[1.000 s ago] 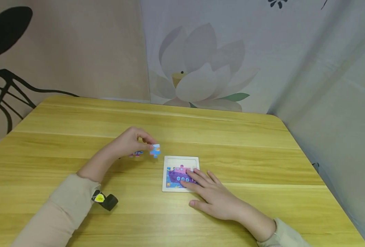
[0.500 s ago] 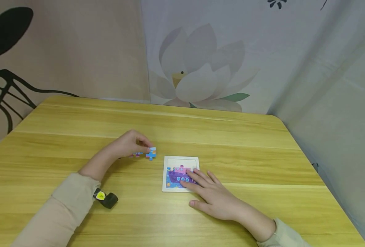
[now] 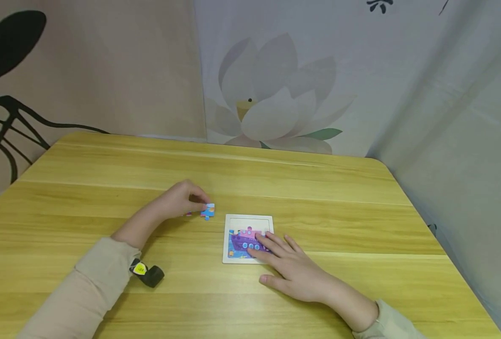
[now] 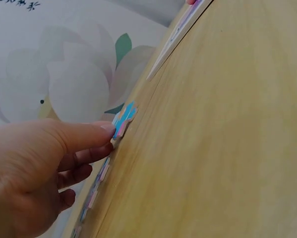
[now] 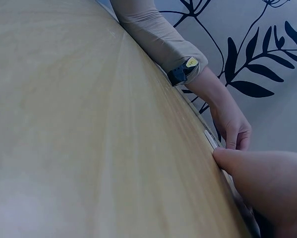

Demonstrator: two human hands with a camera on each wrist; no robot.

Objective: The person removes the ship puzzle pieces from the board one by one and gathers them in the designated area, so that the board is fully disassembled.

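My left hand [image 3: 179, 199] pinches a blue jigsaw piece [image 3: 208, 212] between thumb and fingertip, left of the puzzle board. In the left wrist view the same piece [image 4: 125, 117] sits at the thumb tip, close to the tabletop. More jigsaw pieces [image 4: 92, 198] lie under that hand, mostly hidden from the head camera. The white-framed puzzle board [image 3: 248, 221] has a purple and pink ship picture [image 3: 242, 241] in its lower part; its upper strip shows bare backing. My right hand [image 3: 294, 274] rests with spread fingers on the board's right side, covering part of the ship.
The wooden table [image 3: 339, 202] extends around the board on all sides. A black wrist camera [image 3: 149, 275] sticks out from the left sleeve [image 3: 89, 278]. Behind the table's far edge hangs a curtain [image 3: 284, 84] with a printed flower.
The left hand, with the blue piece, has moved slightly left and toward the person, away from the board, then nearly stopped. The right hand has stayed in place.
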